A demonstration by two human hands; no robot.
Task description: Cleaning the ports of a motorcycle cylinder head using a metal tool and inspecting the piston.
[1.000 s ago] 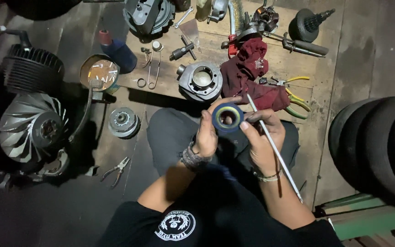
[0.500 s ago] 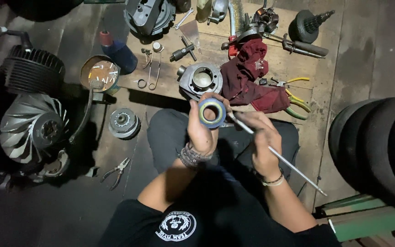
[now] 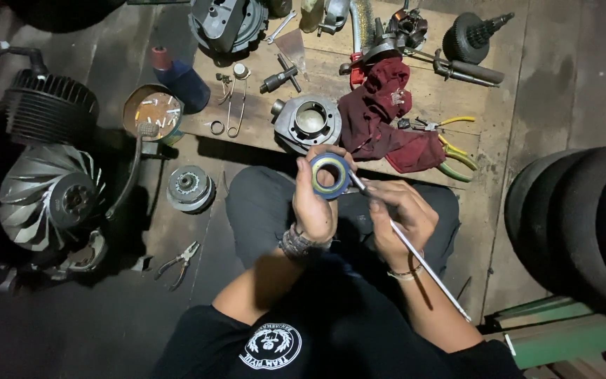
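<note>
Above the lap, the left hand (image 3: pixel 315 203) grips a blue ring (image 3: pixel 330 175). The right hand (image 3: pixel 401 217), just right, is closed round a thin metal rod (image 3: pixel 415 256) touching it

— What can't be made out here?

— The left hand (image 3: pixel 315 205) covers the near side of the blue ring (image 3: pixel 330 175); its fingertips vanish behind it. The right hand (image 3: pixel 400 216) hides the middle of the thin metal rod (image 3: pixel 422 263).

— And at the edges?

— The black tyres (image 3: pixel 583 224) run off the right edge and the dark engine casing (image 3: pixel 227 24) off the top. The small parts in the round tin (image 3: pixel 152 109) by the wooden board's (image 3: pixel 415 98) left edge are too small to tell.
</note>
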